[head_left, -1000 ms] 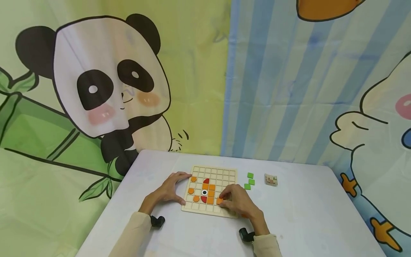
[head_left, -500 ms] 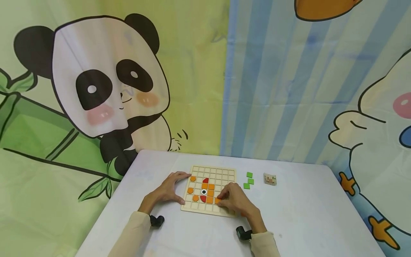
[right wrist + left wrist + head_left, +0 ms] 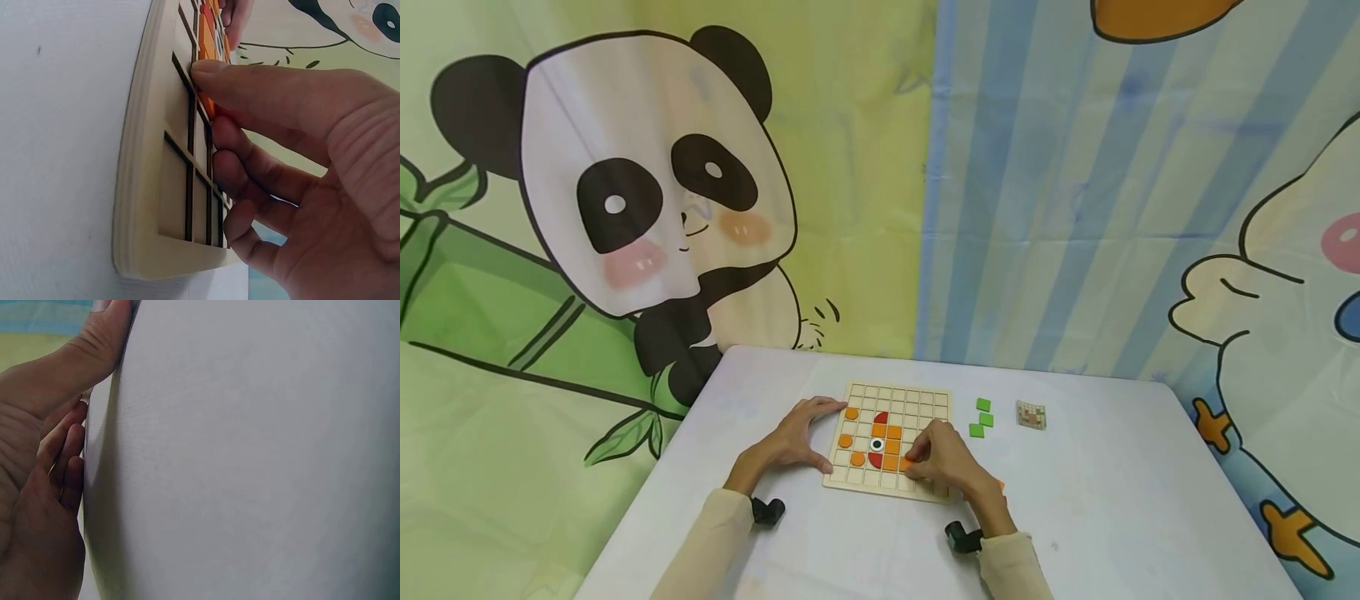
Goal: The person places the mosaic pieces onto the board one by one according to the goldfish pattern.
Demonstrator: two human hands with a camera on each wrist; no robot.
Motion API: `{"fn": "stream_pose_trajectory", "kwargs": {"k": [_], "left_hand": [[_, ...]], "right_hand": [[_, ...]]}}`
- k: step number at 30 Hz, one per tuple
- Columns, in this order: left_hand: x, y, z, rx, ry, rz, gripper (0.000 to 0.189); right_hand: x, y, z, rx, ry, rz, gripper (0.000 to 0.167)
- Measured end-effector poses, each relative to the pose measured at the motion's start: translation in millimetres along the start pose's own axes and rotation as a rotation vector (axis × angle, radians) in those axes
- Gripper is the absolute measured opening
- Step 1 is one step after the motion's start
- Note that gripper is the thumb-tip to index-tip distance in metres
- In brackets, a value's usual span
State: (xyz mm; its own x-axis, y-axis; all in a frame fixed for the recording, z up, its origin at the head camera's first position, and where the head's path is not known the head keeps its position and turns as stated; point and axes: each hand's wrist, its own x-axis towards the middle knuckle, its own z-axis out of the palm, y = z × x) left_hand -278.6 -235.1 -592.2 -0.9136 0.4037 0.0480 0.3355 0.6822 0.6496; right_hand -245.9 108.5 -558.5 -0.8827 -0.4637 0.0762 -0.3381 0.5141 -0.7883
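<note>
A wooden grid board [image 3: 925, 402] lies on the white table. Set in its cells are orange square tiles [image 3: 893, 432], orange round pieces [image 3: 846, 441], red quarter-round pieces [image 3: 882, 417] and an eye tile [image 3: 877, 445]. My left hand [image 3: 790, 437] spans the board's left edge, thumb near the front corner and fingers farther back; the left wrist view shows this hand [image 3: 50, 431] beside the white tabletop. With thumb and fingertips, my right hand [image 3: 951, 458] pinches an orange square tile [image 3: 906, 464] right at the orange group. Fingers partly cover that tile [image 3: 207, 105] in the right wrist view.
Several green square tiles [image 3: 977, 431] lie right of the board. Beyond them is a small patterned card [image 3: 1031, 414]. An orange piece [image 3: 1002, 485] peeks out from behind my right wrist. A cartoon-printed curtain [image 3: 850, 208] hangs along the table's back edge.
My right hand has shifted slightly left with the orange tile, which now sits against the orange group. The left hand stays at the board's edge.
</note>
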Motion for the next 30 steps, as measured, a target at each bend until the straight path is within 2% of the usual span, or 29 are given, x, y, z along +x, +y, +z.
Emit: {"fn": "stream_pose_trajectory", "kwargs": {"k": [9, 15, 23, 26, 30], "left_hand": [[0.7, 1.8, -0.8, -0.010, 0.003, -0.003, 0.124], [3.0, 0.3, -1.6, -0.007, 0.006, 0.007, 0.124], [3.6, 1.0, -2.4, 0.000, 0.004, 0.007, 0.124], [2.4, 0.7, -2.2, 0.003, 0.005, 0.001, 0.124], [0.4, 0.8, -1.1, -0.001, -0.007, -0.010, 0.124]], "right_hand": [[-0.8, 0, -2, -0.087, -0.002, -0.055, 0.018], [-4.4, 1, -9, -0.107, 0.015, -0.039, 0.029], [-21.8, 7, -47, -0.144, 0.080, -0.034, 0.028], [-31.6, 14, -60, -0.168, 0.067, -0.011, 0.032], [-44.7, 24, -70, -0.196, 0.042, 0.096, 0.037]]}}
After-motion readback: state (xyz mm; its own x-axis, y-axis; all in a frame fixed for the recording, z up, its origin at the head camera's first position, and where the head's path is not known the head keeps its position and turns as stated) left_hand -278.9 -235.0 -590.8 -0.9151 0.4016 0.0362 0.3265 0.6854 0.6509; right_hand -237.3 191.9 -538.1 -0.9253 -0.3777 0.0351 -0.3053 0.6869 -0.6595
